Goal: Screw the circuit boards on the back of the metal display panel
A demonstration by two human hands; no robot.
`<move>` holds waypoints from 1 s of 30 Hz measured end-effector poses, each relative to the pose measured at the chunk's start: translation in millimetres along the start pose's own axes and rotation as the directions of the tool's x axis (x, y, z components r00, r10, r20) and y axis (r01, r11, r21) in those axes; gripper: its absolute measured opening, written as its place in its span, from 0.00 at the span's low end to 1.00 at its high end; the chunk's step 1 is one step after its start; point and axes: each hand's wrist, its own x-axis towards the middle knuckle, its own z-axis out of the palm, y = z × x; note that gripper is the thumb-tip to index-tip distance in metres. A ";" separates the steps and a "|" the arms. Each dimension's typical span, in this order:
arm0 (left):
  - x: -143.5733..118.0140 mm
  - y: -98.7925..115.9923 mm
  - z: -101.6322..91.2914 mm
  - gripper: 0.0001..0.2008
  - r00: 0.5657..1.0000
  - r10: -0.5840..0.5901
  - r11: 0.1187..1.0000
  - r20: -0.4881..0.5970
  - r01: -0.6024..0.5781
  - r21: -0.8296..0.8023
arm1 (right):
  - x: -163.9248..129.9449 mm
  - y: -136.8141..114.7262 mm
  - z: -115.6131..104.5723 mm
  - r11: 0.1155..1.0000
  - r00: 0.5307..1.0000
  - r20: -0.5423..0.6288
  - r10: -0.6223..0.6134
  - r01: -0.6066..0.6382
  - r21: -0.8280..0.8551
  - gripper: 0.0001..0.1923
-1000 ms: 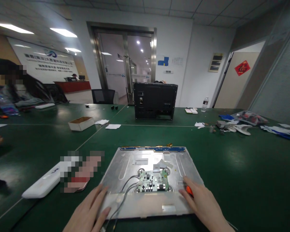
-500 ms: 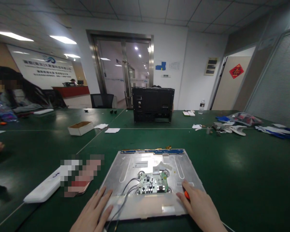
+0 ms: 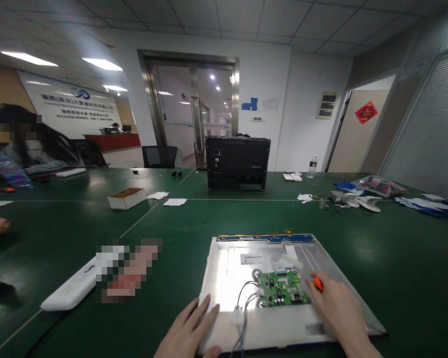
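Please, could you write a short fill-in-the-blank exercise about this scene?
1. The thing in the right hand shows the colour ____.
2. The circuit board on the panel is ____ in colour.
3. Thin ____ lie between the left hand and the circuit board.

Missing words: orange; green; wires.

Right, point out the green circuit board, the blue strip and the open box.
Green circuit board (image 3: 282, 288): head view, its middle.
Blue strip (image 3: 265, 238): head view, its middle.
Open box (image 3: 129, 201): head view, near wall.
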 end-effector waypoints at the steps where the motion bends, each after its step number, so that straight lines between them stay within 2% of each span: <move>1: 4.2 3.3 7.0 0.29 0.999 0.038 0.999 0.003 -0.038 -0.017 | 5.0 1.4 -0.1 1.000 1.000 -0.007 0.012 -0.012 0.005 0.22; 4: 19.7 16.1 27.7 0.33 0.994 0.112 0.992 0.017 -0.110 -0.065 | 21.1 9.5 2.3 0.999 1.000 -0.010 -0.003 0.004 0.039 0.24; 7: 36.9 34.0 37.7 0.36 0.988 0.147 0.983 0.039 -0.142 -0.120 | 36.0 27.3 8.3 0.999 1.000 0.001 0.021 -0.021 0.041 0.24; 12: 60.2 60.9 31.9 0.35 0.980 0.174 0.973 0.097 -0.156 -0.167 | 51.2 68.6 19.1 0.983 0.999 -0.005 -0.053 0.053 0.177 0.18; 16: 72.3 71.6 30.7 0.36 0.972 0.198 0.968 0.128 -0.174 -0.181 | 55.6 91.3 23.6 0.977 0.996 -0.023 -0.081 0.084 0.196 0.17; 21: 81.1 81.1 36.0 0.35 0.971 0.156 0.966 0.183 -0.110 -0.235 | 59.2 106.5 17.5 0.979 0.987 -0.027 -0.159 0.161 0.129 0.17; 26: 90.1 94.3 38.7 0.35 0.973 0.144 0.956 0.181 -0.089 -0.281 | 67.0 128.5 13.6 0.996 0.997 -0.003 -0.080 0.080 0.024 0.17; 30: 102.0 109.7 38.8 0.35 0.969 0.160 0.955 0.191 -0.102 -0.280 | 80.8 150.6 22.1 0.996 0.996 -0.063 -0.057 0.052 -0.076 0.18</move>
